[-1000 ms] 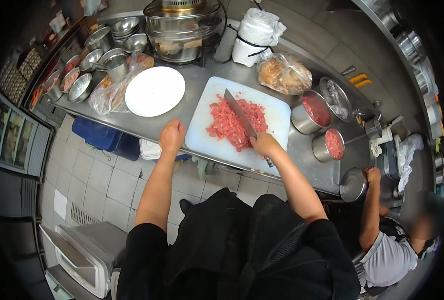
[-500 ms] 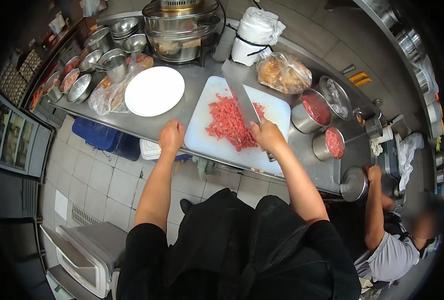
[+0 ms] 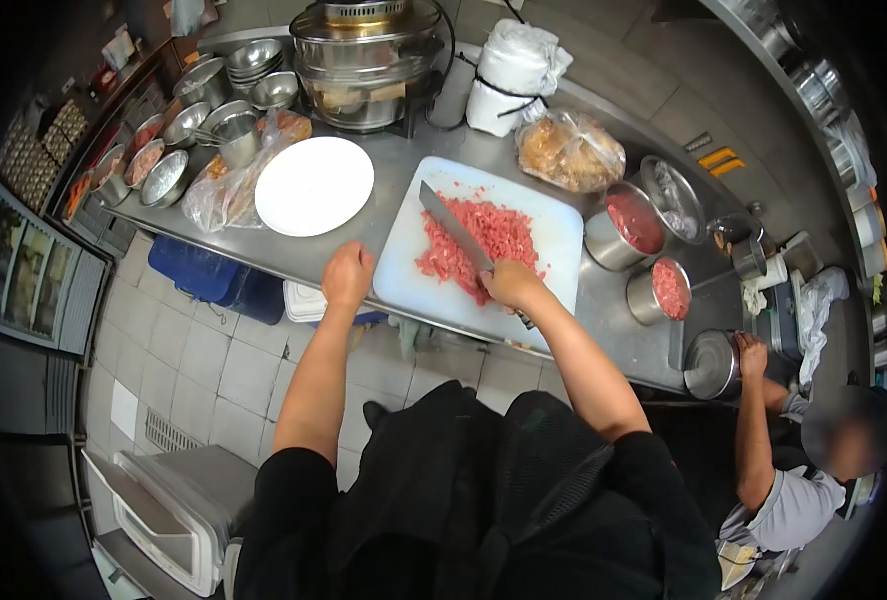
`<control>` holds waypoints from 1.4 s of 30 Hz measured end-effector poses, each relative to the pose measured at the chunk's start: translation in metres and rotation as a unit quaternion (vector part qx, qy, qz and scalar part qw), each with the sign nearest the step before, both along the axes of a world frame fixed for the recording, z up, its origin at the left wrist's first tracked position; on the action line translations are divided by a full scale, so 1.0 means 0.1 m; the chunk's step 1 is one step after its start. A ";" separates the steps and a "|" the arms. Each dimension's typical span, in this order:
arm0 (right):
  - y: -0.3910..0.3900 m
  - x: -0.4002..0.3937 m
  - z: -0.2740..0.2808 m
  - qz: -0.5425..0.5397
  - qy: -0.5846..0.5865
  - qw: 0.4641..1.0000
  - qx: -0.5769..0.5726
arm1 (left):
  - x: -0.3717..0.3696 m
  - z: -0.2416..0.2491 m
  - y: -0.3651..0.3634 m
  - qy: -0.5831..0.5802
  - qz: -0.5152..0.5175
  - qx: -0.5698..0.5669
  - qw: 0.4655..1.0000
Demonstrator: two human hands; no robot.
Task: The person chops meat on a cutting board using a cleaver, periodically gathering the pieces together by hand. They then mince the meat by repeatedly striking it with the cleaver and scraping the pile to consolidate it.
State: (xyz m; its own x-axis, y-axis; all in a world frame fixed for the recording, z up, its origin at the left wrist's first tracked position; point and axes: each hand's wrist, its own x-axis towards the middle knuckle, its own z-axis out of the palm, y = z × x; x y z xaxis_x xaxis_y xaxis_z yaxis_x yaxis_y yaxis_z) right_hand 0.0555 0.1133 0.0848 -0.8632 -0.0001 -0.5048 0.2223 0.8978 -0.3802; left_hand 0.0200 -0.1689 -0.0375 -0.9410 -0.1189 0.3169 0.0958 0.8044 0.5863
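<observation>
Chopped red meat (image 3: 509, 232) is spread over a white cutting board (image 3: 404, 270) on the steel counter. My right hand (image 3: 514, 284) grips a large knife (image 3: 456, 226) by its handle, near the board's front edge. The blade lies across the meat and points to the upper left. At the counter's front edge, left of the board, my left hand (image 3: 349, 274) is closed in a loose fist with nothing visible in it. A white plate (image 3: 316, 187) lies beyond this hand.
Two steel pots of meat (image 3: 636, 222) (image 3: 668, 290) and a bagged brown food (image 3: 571, 152) stand right of the board. Metal bowls (image 3: 166, 178) crowd the left end. At the right, a co-worker's hand (image 3: 752, 355) touches a round lidded pot (image 3: 712, 364).
The knife has moved left over the meat, with my right hand shifting left and slightly down. The meat now spreads farther to the right on the board.
</observation>
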 end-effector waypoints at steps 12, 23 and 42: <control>0.11 0.01 0.27 0.037 0.045 0.998 -0.023 | 0.03 -0.01 0.00 -0.001 0.009 0.009 1.000; 0.01 0.08 0.47 0.005 0.115 0.992 -0.042 | 0.04 0.04 0.03 -0.014 0.014 0.008 1.000; -0.03 0.08 0.09 0.025 0.016 0.999 0.024 | 0.01 0.02 0.01 -0.002 0.004 0.001 1.000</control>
State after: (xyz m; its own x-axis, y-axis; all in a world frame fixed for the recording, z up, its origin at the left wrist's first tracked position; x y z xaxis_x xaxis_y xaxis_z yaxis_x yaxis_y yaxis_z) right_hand 0.0634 0.1105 0.0939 -0.8781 -0.0197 -0.4780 0.1653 0.9250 -0.3420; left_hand 0.0214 -0.1683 -0.0358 -0.9410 -0.1275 0.3134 0.0869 0.8041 0.5881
